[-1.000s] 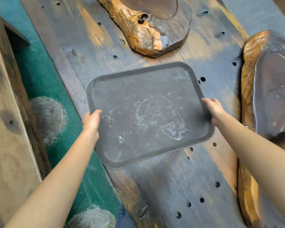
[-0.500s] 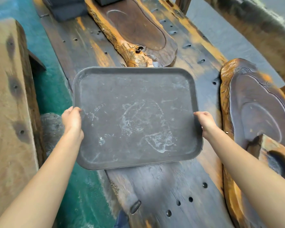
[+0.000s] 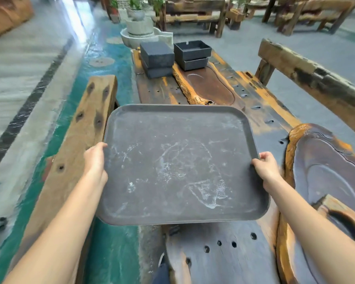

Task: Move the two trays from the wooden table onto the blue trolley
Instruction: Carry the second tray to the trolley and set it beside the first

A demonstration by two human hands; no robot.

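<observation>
Progress is sitting at the carry stage, as I am reading it: the flat dark grey rectangular plastic tray (image 3: pixel 180 160) is being held clear above the long dark wooden table with orange edges (image 3: pixel 260 111), level and empty, streaked with pale scuffs. The left hand (image 3: pixel 95 160) is closed round the tray's left rim, thumb on top; the right hand (image 3: pixel 265 168) is clamped on the right rim in the same way. I am seeing no blue trolley anywhere, and I cannot tell whether a second tray is in view; the stacked dark grey square boxes (image 3: pixel 173 56) are sitting at the table's far end, well apart from the tray. So the set-down of this tray is remaining, and at least that much of the task.

Against the earlier frames, the tray is now sitting higher and squarer to me, and the view is lifting from the tabletop to take in the far benches and floor.
</observation>
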